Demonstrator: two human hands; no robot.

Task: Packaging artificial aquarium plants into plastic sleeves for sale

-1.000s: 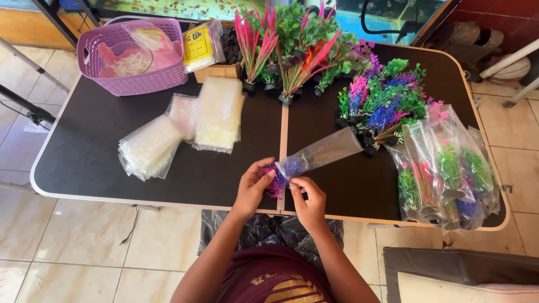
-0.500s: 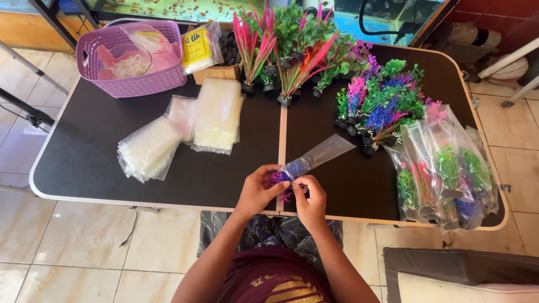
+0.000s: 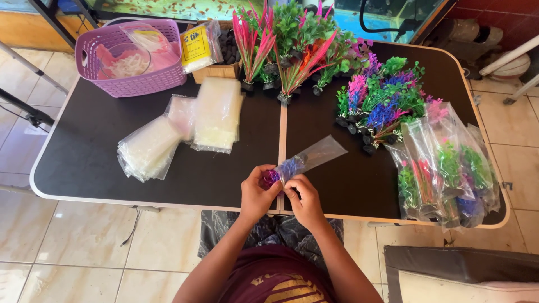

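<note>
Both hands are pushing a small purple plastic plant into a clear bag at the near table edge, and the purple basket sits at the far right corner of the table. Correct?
Not quite. The head view shows the purple basket at the far left corner of the black table, not the right. The rest holds: left hand and right hand work a small purple plant into a clear bag at the near edge.

Both hands at near edge of black table (image 3: 84, 163): left hand (image 3: 257, 194) and right hand (image 3: 304, 200) pinching purple plastic plant (image 3: 279, 173) half inside clear bag (image 3: 314, 156). Stacks of empty bags (image 3: 185, 132) left, bagged plants (image 3: 443, 168) right, purple basket (image 3: 132, 56) far left.
</note>
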